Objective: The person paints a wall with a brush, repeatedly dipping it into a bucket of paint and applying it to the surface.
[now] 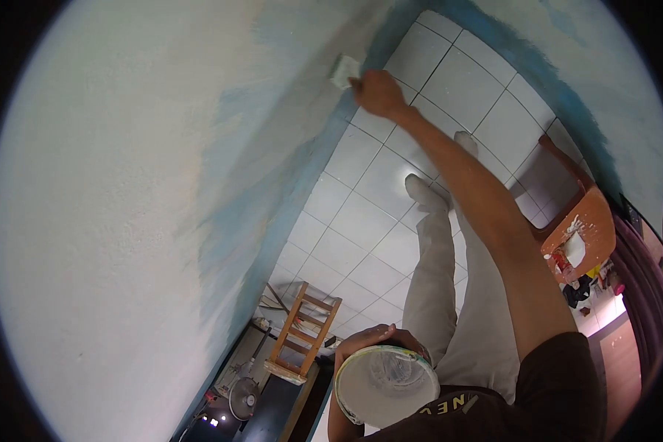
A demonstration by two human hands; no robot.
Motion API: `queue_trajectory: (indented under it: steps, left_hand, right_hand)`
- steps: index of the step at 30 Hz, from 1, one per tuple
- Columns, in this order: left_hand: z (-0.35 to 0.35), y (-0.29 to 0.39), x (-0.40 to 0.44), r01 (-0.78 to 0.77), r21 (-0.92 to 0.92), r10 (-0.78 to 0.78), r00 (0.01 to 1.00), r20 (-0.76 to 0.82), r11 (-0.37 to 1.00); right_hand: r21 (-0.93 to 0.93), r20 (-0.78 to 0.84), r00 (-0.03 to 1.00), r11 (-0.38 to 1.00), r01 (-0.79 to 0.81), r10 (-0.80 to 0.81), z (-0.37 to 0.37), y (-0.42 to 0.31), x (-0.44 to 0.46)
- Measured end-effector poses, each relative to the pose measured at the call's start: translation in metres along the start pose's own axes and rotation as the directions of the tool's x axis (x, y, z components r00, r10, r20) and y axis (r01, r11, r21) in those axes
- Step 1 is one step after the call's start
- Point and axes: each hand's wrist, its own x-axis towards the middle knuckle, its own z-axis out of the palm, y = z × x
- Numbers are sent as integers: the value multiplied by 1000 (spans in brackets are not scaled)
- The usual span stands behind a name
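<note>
My right hand reaches far out and is closed on the handle of a wide paintbrush. The bristle end, coated whitish, is against the wall, near its foot. This wall is whitish over most of its surface, with streaks of blue showing. Close to my body, my left hand wraps around the far side of a round bucket. Whitish paint coats the bucket's inside, and its rim carries paint stains.
An orange plastic chair with white splashes and some items stands on the right. A wooden ladder-like stool stands lower left, near a fan. White floor tiles lie under my legs. A second wall with a blue lower band curves along the right.
</note>
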Motion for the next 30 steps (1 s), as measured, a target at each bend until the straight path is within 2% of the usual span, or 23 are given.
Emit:
queue_trajectory:
  steps: [3,4,6,7,9,10,12,15,17,18,20,22,23,24,25,27,28,30]
  left_hand:
    - [5,-1,5,32,-24,-32,999,21,999]
    - [5,1,9,39,-30,-38,999,27,999]
    - [2,7,8,58,-33,-57,998,30,998]
    - [-2,12,9,68,-28,-67,997,29,997]
    - [-6,18,8,86,-23,-85,996,23,996]
    - [-6,17,8,95,-29,-94,995,21,995]
    - [3,14,16,98,-54,-97,995,25,994]
    - [6,18,25,109,-57,-107,994,29,992]
    - [10,18,24,127,-65,-126,992,23,990]
    - [14,16,23,133,-69,-132,991,23,989]
    - [17,20,20,149,-75,-147,989,29,986]
    - [29,26,18,155,-75,-152,988,38,985]
    - [47,30,11,69,-8,-70,981,-180,998]
    - [57,32,6,1,73,27,924,-382,997]
    - [52,32,10,-1,69,27,928,-372,998]
    - [35,31,24,144,-129,-149,988,-29,981]
    - [35,32,24,144,-135,-148,989,-17,980]
    - [35,32,22,255,-193,-273,960,-68,947]
  right_hand:
    - [114,-98,974,970,216,-205,-36,-51,-46]
    - [109,-99,973,970,218,-208,-52,-61,-60]
    - [274,-96,912,871,409,-398,-74,-77,-80]
    - [278,-106,911,868,411,-398,-72,-77,-77]
    - [334,-150,855,789,516,-497,-64,-71,-74]
    - [337,-149,855,787,516,-497,-54,-63,-66]
    - [305,-16,941,895,326,-338,-23,-29,-25]
    - [271,26,957,923,272,-290,14,31,13]
    - [28,244,969,999,-41,33,20,54,16]
    - [29,243,969,999,-38,30,22,60,14]
    - [-113,105,982,983,-147,159,15,52,11]
    - [-53,58,993,993,-101,104,-1,10,5]
    - [3,15,998,999,-54,54,-15,-19,-7]
    - [43,-25,999,999,24,-23,-24,-35,-21]
    - [76,-71,992,991,108,-102,-37,-51,-35]
    - [92,117,982,986,139,-150,-91,-103,-68]
    - [169,-98,958,944,283,-270,-94,-116,-83]
    - [196,-84,950,929,313,-302,-119,-143,-100]
